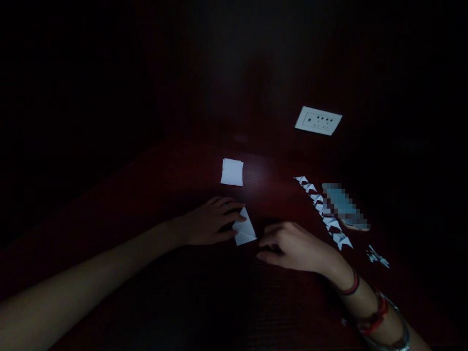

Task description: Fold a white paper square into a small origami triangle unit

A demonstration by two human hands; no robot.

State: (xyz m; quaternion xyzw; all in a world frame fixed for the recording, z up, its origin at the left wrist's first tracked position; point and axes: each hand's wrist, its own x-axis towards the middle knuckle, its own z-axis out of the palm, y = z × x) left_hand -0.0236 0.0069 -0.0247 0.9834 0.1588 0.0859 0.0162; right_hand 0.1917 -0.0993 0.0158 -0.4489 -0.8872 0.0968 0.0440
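Observation:
A small sheet of white paper (245, 231), partly folded with slanted creases, lies flat on the dark red table. My left hand (215, 219) rests palm down at its left side, fingers stretched out, with the fingertips pressing on the paper. A ring shows on one of its fingers. Just right of the paper's lower corner is my right hand (288, 246), its fingers bent and the thumb apart from them. Nothing shows between that thumb and the fingers. Bracelets circle the right wrist and forearm.
Beyond my left hand sits a stack of white paper squares (232, 172). A row of folded white paper pieces (317, 200) runs along the right, beside a phone (345, 207). Small white scraps (378, 257) lie nearer me. A socket panel (318, 121) is on the back wall.

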